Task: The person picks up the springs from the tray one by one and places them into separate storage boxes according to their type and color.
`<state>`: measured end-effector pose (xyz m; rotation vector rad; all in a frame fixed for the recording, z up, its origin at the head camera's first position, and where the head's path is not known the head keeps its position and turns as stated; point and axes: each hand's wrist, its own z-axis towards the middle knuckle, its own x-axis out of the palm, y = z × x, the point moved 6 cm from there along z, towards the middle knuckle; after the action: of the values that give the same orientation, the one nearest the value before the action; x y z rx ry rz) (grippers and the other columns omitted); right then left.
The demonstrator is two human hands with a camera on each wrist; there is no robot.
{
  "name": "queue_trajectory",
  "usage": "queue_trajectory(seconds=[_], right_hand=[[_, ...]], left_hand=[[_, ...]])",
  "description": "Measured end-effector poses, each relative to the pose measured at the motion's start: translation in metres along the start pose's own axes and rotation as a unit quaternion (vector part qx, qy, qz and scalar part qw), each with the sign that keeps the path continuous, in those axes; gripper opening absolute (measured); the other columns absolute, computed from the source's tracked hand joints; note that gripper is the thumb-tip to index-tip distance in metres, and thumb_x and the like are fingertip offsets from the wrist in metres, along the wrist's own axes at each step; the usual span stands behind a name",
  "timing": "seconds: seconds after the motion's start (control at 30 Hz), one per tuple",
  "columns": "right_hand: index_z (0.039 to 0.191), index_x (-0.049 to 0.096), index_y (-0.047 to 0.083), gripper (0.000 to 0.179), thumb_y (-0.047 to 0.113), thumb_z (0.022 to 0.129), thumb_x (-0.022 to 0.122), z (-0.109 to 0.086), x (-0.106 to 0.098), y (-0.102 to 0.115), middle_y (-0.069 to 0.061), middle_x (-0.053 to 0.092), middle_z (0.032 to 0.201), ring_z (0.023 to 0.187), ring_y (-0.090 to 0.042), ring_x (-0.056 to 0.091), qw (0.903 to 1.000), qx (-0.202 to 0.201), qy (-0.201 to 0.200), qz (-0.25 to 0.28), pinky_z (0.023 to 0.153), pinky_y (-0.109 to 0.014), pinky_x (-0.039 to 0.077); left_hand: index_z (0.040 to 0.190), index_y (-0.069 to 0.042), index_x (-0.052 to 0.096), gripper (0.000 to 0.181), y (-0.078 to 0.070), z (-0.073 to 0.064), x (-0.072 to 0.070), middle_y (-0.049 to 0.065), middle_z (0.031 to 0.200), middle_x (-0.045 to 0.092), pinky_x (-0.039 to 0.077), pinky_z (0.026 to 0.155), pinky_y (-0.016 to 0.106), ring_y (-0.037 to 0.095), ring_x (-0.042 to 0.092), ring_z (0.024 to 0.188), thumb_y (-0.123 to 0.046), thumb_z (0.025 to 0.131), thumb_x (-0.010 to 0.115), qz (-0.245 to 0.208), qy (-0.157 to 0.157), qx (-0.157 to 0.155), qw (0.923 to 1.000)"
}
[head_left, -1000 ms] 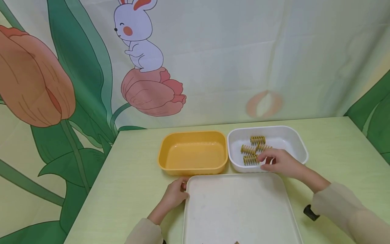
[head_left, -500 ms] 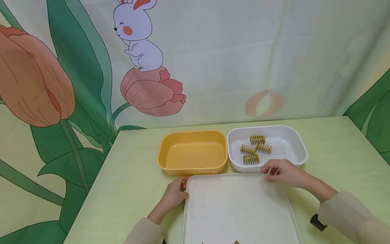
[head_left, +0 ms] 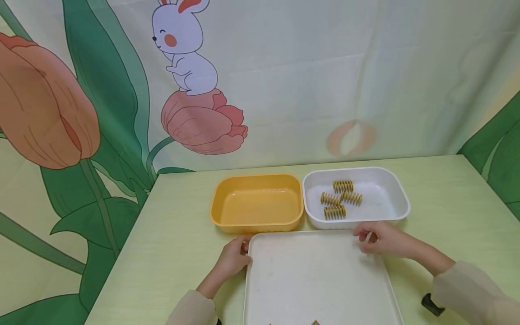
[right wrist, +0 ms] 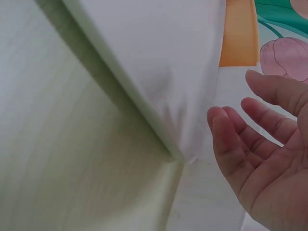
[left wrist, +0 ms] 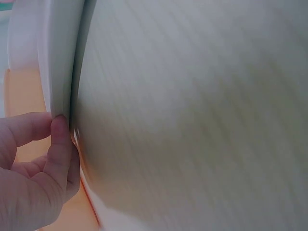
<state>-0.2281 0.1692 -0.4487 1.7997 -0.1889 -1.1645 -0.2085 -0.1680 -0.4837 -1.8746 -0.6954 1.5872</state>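
Note:
At its far left corner, the white tray [head_left: 317, 275] is pinched by my left hand [head_left: 232, 258]; in the left wrist view, thumb and fingertips meet at the tray's rim [left wrist: 62, 62]. My right hand [head_left: 383, 239] hovers over the tray's far right corner, just in front of the white bin [head_left: 383, 203]. Its fingers are loosely bent, and the right wrist view shows nothing in that hand [right wrist: 269, 149]. Several yellow-gold coil springs [head_left: 335, 212] lie in the left half of the white bin.
A yellow bin [head_left: 260, 205] stands left of the white bin, close behind the tray. A small brown tip [head_left: 315, 322] shows on the tray at the frame's bottom edge. Behind the pale green table [head_left: 162, 243] hangs a printed curtain [head_left: 284, 67].
My right hand has drawn back from beside the springs, over the white bin's front rim, to the tray's far right corner. My left hand has stayed at the tray's edge.

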Motion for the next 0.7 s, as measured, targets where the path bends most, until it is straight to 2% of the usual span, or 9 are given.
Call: queue_trajectory(seconds=[0.2,0.5,0.7], right_hand=[[0.098,0.055,-0.005,0.031,0.009,0.073,0.066,-0.005,0.004,-0.011,-0.012,0.057,0.087,0.073,-0.005,0.052,0.9999,0.001,-0.011,-0.002,0.060,-0.021,0.047],[0.107,0.052,-0.007,0.039,0.008,0.073,0.065,-0.012,0.003,-0.026,-0.016,0.055,0.093,0.072,-0.012,0.052,0.9978,0.056,-0.035,0.002,0.056,-0.022,0.047],[0.108,0.051,-0.008,0.039,0.001,0.072,0.063,-0.017,0.002,-0.030,-0.019,0.055,0.093,0.069,-0.015,0.052,0.9932,0.091,-0.071,0.010,0.052,-0.024,0.047]], left_hand=[[0.107,0.002,0.054,0.045,0.000,0.000,0.000,0.009,0.079,0.051,0.037,0.053,0.020,0.013,0.043,0.066,0.008,0.062,0.057,0.001,-0.002,0.002,1.0000],[0.106,0.002,0.055,0.045,-0.001,-0.002,0.000,0.009,0.079,0.051,0.036,0.054,0.020,0.014,0.044,0.067,0.009,0.061,0.057,0.003,-0.005,0.006,1.0000],[0.107,0.003,0.054,0.045,-0.001,-0.001,0.000,0.009,0.079,0.051,0.037,0.056,0.021,0.017,0.045,0.069,0.009,0.062,0.058,0.002,-0.003,0.000,1.0000]])
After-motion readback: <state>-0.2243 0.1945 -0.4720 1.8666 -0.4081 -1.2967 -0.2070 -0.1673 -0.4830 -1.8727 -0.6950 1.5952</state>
